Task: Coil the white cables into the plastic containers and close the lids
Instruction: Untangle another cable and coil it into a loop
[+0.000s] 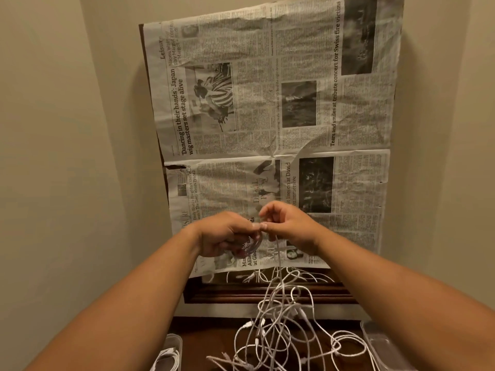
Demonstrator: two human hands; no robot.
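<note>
1. Fingers (218, 249) of the left hand (225, 234) curl round a small coil (250, 245) of white cable. The right hand (290, 226), touching it at 3 o'clock, pinches the strand (278, 254) between thumb and forefinger, with its other fingers loosely bent.
2. From the pinch the strand hangs toward 6 o'clock into the tangle of white cables (281, 322) on the wooden table (203, 333).
3. At 7 o'clock of the tangle, the left container (175, 341), of clear plastic, holds a coiled cable. At 5 o'clock stands the right container (380, 346); its contents cannot be told.
4. At 12 o'clock, newspaper (267, 116) covers a dark frame (267, 294) against the wall.
</note>
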